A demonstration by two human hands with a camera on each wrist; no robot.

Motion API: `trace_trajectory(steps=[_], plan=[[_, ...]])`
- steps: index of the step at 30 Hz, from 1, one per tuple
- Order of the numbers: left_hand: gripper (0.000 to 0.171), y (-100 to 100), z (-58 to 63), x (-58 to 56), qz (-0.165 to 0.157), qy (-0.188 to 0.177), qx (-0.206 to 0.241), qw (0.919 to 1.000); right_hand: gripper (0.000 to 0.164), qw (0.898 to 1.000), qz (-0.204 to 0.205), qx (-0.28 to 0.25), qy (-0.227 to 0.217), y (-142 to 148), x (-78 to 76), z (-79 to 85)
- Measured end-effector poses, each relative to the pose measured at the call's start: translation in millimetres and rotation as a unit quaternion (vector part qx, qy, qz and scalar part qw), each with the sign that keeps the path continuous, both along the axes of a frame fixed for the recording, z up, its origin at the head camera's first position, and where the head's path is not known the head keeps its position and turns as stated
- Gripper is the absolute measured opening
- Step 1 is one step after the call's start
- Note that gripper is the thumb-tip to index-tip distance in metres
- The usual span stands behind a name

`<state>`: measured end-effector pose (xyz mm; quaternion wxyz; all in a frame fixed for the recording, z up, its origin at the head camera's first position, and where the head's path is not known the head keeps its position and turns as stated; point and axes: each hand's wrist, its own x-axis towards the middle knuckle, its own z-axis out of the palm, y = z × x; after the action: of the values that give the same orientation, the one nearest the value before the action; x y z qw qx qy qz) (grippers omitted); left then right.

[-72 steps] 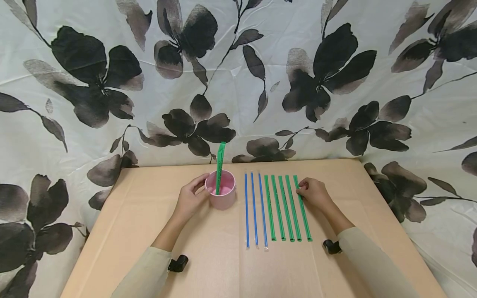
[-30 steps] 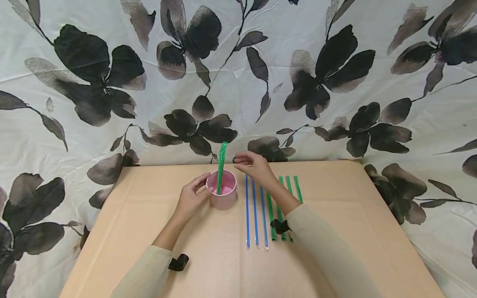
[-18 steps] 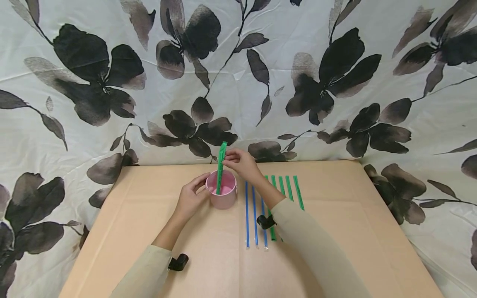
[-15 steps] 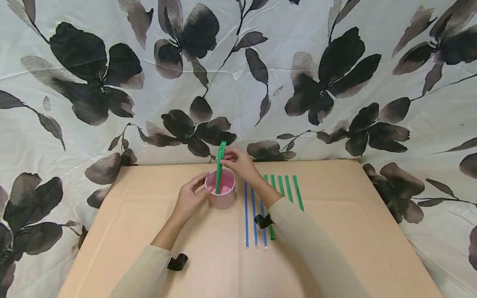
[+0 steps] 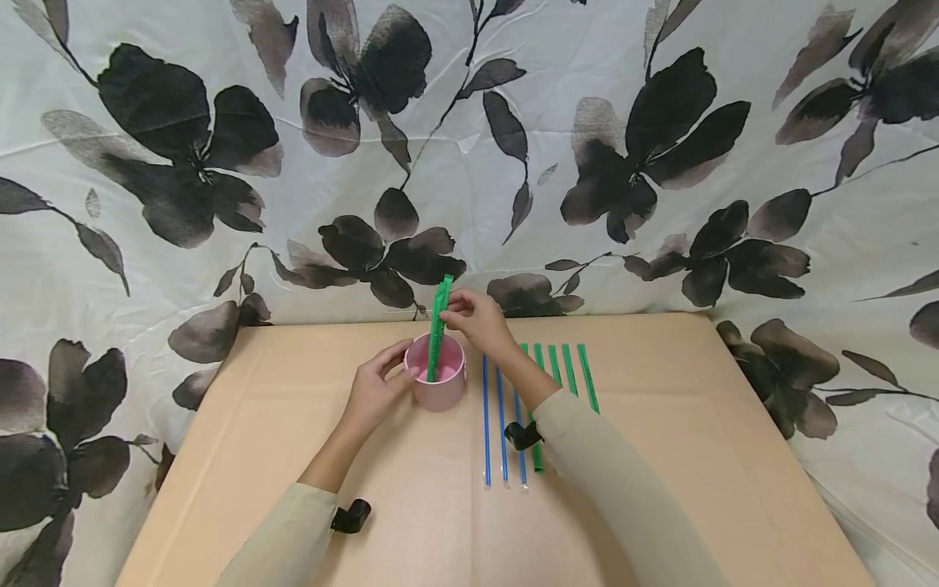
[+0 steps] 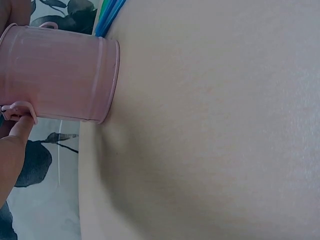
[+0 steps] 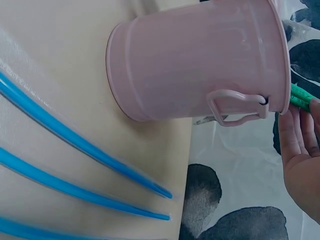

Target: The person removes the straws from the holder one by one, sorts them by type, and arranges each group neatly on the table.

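A small pink metal bucket (image 5: 438,393) with little side handles stands upright near the table's far edge. Its left side is gripped by my left hand (image 5: 377,397), thumb and fingers at the rim. In the left wrist view a finger (image 6: 22,129) touches the bucket's handle. Green wrapped straws (image 5: 437,346) stand inside the bucket, leaning slightly right, their lower ends partly hidden. My right hand (image 5: 480,326) pinches these straws above the rim, between thumb and fingertips. In the right wrist view the straws (image 7: 300,96) show beside the thumb.
Right of the bucket, three blue straws (image 5: 487,432) in clear wrappers lie in a row. Several green straws (image 5: 585,375) lie beside them, partly covered by my right forearm. A floral cloth (image 5: 469,163) hangs behind the light brown table (image 5: 411,505).
My right hand has left the rightmost green straw on the table and reached the straws in the bucket, which now tilt a little more to the right. The left hand stays on the bucket.
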<state>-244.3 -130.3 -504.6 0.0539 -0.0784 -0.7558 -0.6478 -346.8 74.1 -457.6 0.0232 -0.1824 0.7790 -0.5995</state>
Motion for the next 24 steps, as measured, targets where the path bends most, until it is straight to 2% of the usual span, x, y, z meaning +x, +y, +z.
trace_trajectory(steps=[14, 24], plan=[[0.052, -5, -0.4, 10.6, -0.008, 0.006, -0.002, 1.0000, 0.025, 0.999, -0.025, -0.029, -0.011, 16, 20.4, 23.7], [0.052, -9, -0.4, 18.2, -0.011, 0.005, -0.008, 0.9999, 0.027, 0.996, -0.034, -0.079, 0.007, 34, 31.5, 53.0]])
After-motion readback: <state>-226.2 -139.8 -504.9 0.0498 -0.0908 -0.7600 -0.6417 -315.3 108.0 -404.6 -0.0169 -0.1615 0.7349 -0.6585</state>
